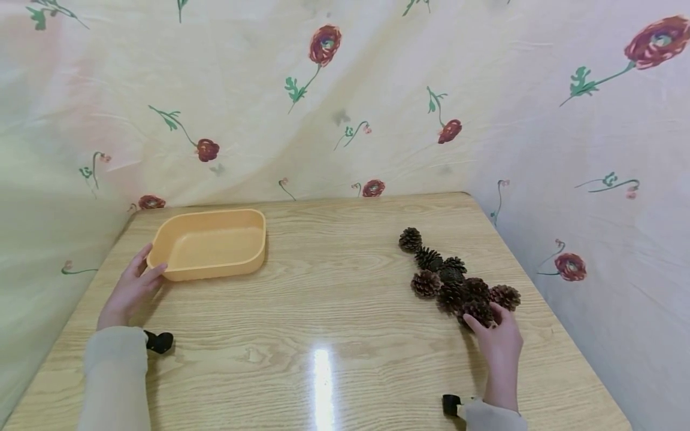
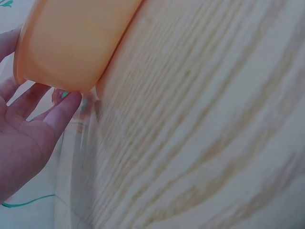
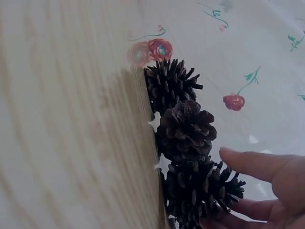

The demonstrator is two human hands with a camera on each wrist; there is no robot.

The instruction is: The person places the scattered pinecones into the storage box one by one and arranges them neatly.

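A shallow yellow-orange plastic tray (image 1: 207,272) stands at the table's far left. My left hand (image 1: 132,291) rests against its near left corner, with fingers and thumb spread along the outer wall (image 2: 71,47). On the right lies a cluster of brown pine cones (image 1: 451,293). My right hand (image 1: 501,341) is at the near end of that cluster, thumb and fingers on either side of a pine cone (image 1: 477,312). In the right wrist view a gap shows between the thumb (image 3: 248,162) and the cone (image 3: 200,188); the other fingers are partly hidden behind it.
The wood-grain table (image 1: 334,287) spreads between tray and cones, with a bright light reflection near its front. A flowered cloth (image 1: 242,90) hangs behind the table and along both sides. One pine cone (image 1: 411,240) marks the cluster's far end.
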